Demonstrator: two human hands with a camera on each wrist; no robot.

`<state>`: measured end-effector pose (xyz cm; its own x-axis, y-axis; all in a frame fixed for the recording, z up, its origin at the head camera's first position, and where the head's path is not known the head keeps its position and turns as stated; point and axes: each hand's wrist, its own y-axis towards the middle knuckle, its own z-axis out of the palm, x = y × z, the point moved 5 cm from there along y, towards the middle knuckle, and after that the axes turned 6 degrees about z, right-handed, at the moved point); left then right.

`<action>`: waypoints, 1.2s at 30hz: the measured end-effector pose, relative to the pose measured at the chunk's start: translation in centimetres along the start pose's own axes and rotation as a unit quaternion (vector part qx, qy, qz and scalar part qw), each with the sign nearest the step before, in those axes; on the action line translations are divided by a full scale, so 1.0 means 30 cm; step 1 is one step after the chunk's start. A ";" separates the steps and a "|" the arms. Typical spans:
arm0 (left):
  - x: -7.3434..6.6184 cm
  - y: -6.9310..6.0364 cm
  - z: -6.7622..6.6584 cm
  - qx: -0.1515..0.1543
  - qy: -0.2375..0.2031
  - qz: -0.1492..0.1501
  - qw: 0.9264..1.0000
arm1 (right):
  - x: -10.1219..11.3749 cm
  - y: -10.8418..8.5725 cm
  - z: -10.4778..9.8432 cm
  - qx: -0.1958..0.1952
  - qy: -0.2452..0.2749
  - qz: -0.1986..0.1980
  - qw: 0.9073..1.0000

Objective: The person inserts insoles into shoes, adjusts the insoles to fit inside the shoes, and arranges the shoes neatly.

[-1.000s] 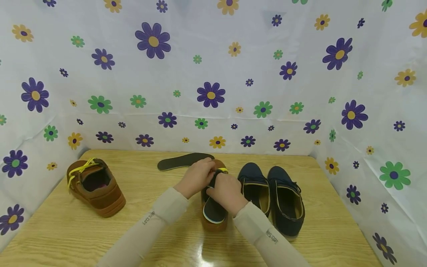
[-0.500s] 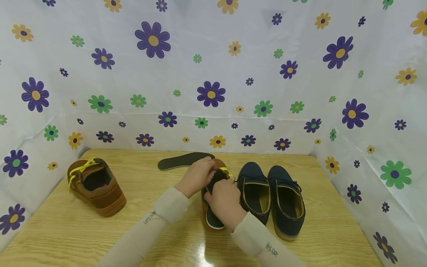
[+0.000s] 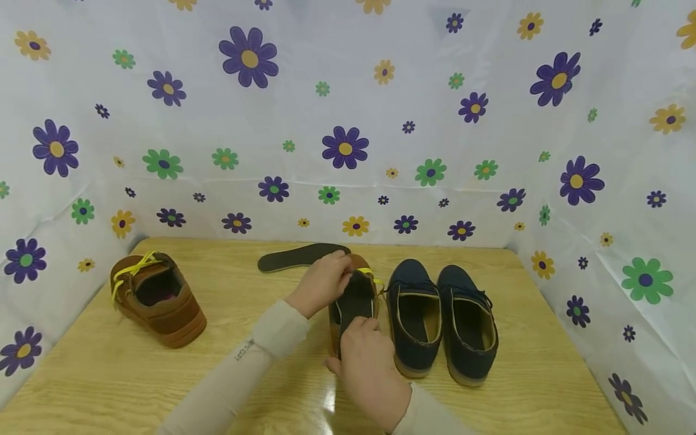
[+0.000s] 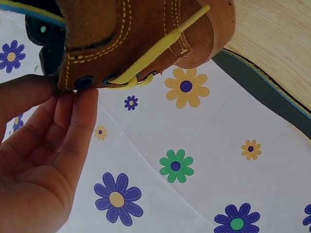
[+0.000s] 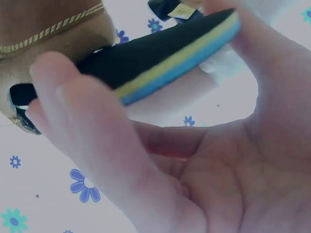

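Two hands meet over one brown shoe (image 4: 146, 29), which sits between them on the wooden table (image 3: 98, 374), toe pointing away from the person. The left hand (image 3: 321, 284) pinches the upper edge of its opening, thumb and fingertips closed together at the eyelet corner, just beside a yellow lace (image 4: 160, 48). The right hand (image 3: 372, 374), at the near end of the shoe, grips a dark insole (image 5: 155, 56) between thumb and fingers, its palm well bowed; layers of yellow and blue show along the insole's edge. From the right hand the insole runs forward into the shoe's opening; how far its front end reaches is hidden.

Just beyond the left hand, a second insole (image 3: 296, 258) lies flat, dark side up. Well apart, to the left of that hand, stands a second brown shoe (image 3: 171, 317), also laced in yellow. Near the right hand, on its right, stands a navy shoe (image 3: 413, 287), with another navy shoe (image 3: 459, 287) farther right beside it, toes pointing away. Behind everything hangs a white flowered cloth (image 3: 206, 109).
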<state>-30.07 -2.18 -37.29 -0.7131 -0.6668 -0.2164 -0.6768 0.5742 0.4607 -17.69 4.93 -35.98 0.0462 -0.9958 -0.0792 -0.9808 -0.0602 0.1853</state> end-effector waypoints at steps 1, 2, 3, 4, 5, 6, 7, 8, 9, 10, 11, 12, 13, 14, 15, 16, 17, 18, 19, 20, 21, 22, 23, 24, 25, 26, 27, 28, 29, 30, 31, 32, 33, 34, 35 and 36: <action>0.000 0.000 0.001 0.001 -0.001 0.000 1.000 | -0.001 -0.005 -0.001 -0.005 0.008 -0.002 1.000; 0.000 0.001 0.001 0.002 -0.001 -0.001 1.000 | -0.003 -0.008 -0.002 -0.012 0.023 -0.003 1.000; 0.000 0.000 0.003 0.004 -0.002 -0.002 1.000 | -0.006 -0.009 -0.001 -0.017 0.038 -0.004 0.999; 0.001 0.000 0.004 0.005 -0.002 -0.002 1.000 | -0.008 -0.009 -0.002 -0.024 0.052 -0.004 0.998; 0.000 0.000 0.005 0.006 -0.002 -0.003 1.000 | -0.011 -0.008 -0.002 -0.029 0.064 -0.005 0.998; 0.000 0.000 0.005 0.007 -0.002 -0.004 1.000 | -0.013 -0.007 -0.002 -0.034 0.073 -0.006 0.997; 0.000 -0.002 0.004 0.008 -0.002 -0.004 1.000 | -0.014 -0.005 -0.002 -0.035 0.084 -0.005 0.996; 0.000 -0.001 0.003 0.008 -0.002 -0.005 1.000 | -0.015 -0.001 -0.003 -0.037 0.094 -0.004 0.995; 0.000 -0.001 0.002 0.009 -0.001 -0.005 1.000 | -0.017 0.003 -0.003 -0.035 0.103 -0.001 0.994; 0.000 0.000 0.000 0.009 0.000 -0.006 1.000 | -0.019 0.008 -0.003 -0.035 0.110 0.002 0.993; 0.000 0.000 -0.001 0.008 -0.001 -0.006 1.000 | -0.020 0.012 -0.003 -0.036 0.119 0.003 0.992; 0.001 0.000 -0.001 0.008 0.000 -0.006 1.000 | -0.021 0.017 -0.003 -0.036 0.129 0.005 0.991; 0.001 0.000 -0.001 0.008 -0.001 -0.007 1.000 | -0.022 0.022 -0.002 -0.033 0.136 0.005 0.990; 0.001 -0.001 -0.001 0.009 -0.001 -0.008 1.000 | -0.023 0.027 -0.001 -0.031 0.139 0.004 0.990; 0.000 -0.001 0.000 0.009 -0.001 -0.009 1.000 | -0.024 0.031 0.001 -0.027 0.144 0.003 0.989; 0.000 -0.001 0.000 0.009 -0.001 -0.009 1.000 | -0.023 0.036 0.001 -0.025 0.145 -0.001 0.989; -0.001 -0.002 0.000 0.010 -0.002 -0.009 1.000 | -0.023 0.040 0.002 -0.021 0.150 -0.004 0.988; -0.001 -0.002 0.001 0.011 -0.001 -0.010 1.000 | -0.023 0.044 0.003 -0.019 0.154 -0.007 0.988; -0.001 -0.003 0.002 0.011 -0.001 -0.011 1.000 | -0.022 0.048 0.004 -0.019 0.156 -0.012 0.988; -0.001 -0.004 0.002 0.012 0.000 -0.011 1.000 | -0.022 0.052 0.004 -0.019 0.159 -0.017 0.987; -0.002 -0.005 0.003 0.012 0.001 -0.010 1.000 | -0.021 0.055 0.005 -0.022 0.160 -0.022 0.987; -0.002 -0.005 0.004 0.013 0.001 -0.010 1.000 | -0.021 0.059 0.005 -0.023 0.162 -0.026 0.986; -0.002 -0.005 0.004 0.012 0.001 -0.009 1.000 | -0.021 0.063 0.006 -0.024 0.165 -0.029 0.986; -0.003 -0.005 0.005 0.012 0.003 -0.008 1.000 | -0.021 0.067 0.007 -0.026 0.166 -0.032 0.985; -0.003 -0.005 0.005 0.012 0.002 -0.007 1.000 | -0.021 0.071 0.008 -0.026 0.166 -0.034 0.985; -0.003 -0.005 0.005 0.012 0.002 -0.007 1.000 | -0.021 0.074 0.009 -0.025 0.167 -0.034 0.985; -0.004 -0.005 0.005 0.013 0.003 -0.006 1.000 | -0.023 0.077 0.009 -0.023 0.170 -0.033 0.985; -0.003 -0.005 0.005 0.013 0.003 -0.006 1.000 | -0.024 0.080 0.010 -0.021 0.174 -0.032 0.984; -0.004 -0.006 0.005 0.014 0.003 -0.006 1.000 | -0.026 0.082 0.010 -0.018 0.180 -0.030 0.983; -0.004 -0.006 0.005 0.015 0.003 -0.007 1.000 | -0.028 0.085 0.010 -0.015 0.185 -0.028 0.982; -0.005 -0.006 0.004 0.015 0.002 -0.007 1.000 | -0.030 0.086 0.009 -0.011 0.190 -0.026 0.981; -0.005 -0.007 0.004 0.016 0.002 -0.008 1.000 | -0.032 0.088 0.009 -0.006 0.197 -0.024 0.980; -0.005 -0.007 0.003 0.017 0.001 -0.008 1.000 | -0.035 0.090 0.010 -0.001 0.202 -0.022 0.979; -0.005 -0.007 0.002 0.018 0.000 -0.009 1.000 | -0.036 0.091 0.010 0.004 0.206 -0.021 0.978; -0.005 -0.008 0.002 0.019 -0.001 -0.010 1.000 | -0.039 0.093 0.012 0.010 0.209 -0.019 0.978; -0.005 -0.008 0.002 0.019 -0.001 -0.011 1.000 | -0.040 0.096 0.013 0.014 0.210 -0.020 0.977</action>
<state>-29.82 -2.19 -37.41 -0.6977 -0.6789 -0.2286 -0.6995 0.5767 0.4220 -20.64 5.98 -35.74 0.1523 -0.9333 0.3253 -0.9811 -0.1031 0.1637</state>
